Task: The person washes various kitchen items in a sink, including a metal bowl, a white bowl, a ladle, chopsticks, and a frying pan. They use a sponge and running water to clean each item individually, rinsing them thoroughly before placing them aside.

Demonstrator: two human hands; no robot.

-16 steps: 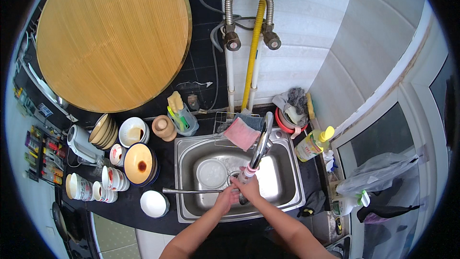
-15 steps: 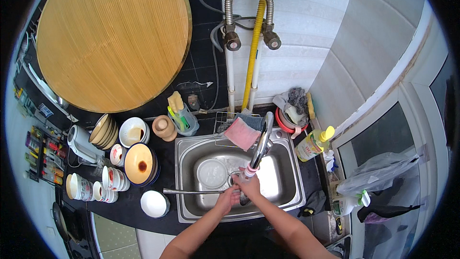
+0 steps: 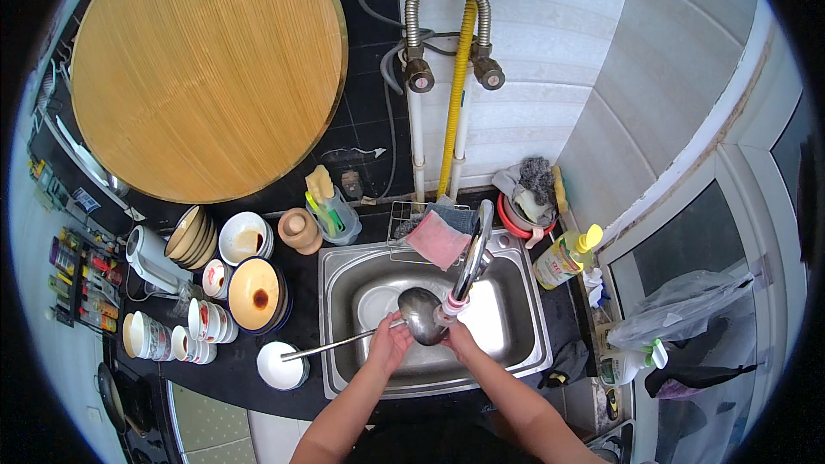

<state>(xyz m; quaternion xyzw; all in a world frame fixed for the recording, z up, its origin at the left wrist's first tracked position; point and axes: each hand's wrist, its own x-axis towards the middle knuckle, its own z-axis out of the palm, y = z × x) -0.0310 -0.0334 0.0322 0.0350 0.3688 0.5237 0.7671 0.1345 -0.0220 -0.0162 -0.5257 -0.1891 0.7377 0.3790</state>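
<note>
Over the steel sink (image 3: 516, 359) I hold a metal ladle (image 3: 421, 314) under the tap (image 3: 471, 266). Its rounded bowl lies beneath the pink-ringed spout, and the long handle slants left past the sink's edge. My left hand (image 3: 391, 345) is closed round the handle close to the bowl. At the bowl's right edge, my right hand (image 3: 461, 339) grips the rim, its fingertips partly hidden below the spout. A pale round dish (image 3: 371, 299) lies on the sink floor, partly covered by the ladle.
Left of the sink stand a white bowl (image 3: 282, 367), stacked blue-rimmed bowls (image 3: 251, 283) and several cups (image 3: 210, 322). A pink cloth (image 3: 438, 239) hangs on the wire rack behind. At right are a yellow-capped bottle (image 3: 563, 259) and a red basin (image 3: 514, 222).
The ladle's bowl has come up into view and turned, and the handle has tilted from nearly level to slanting. My left hand has shifted slightly left, the right hand slightly right.
</note>
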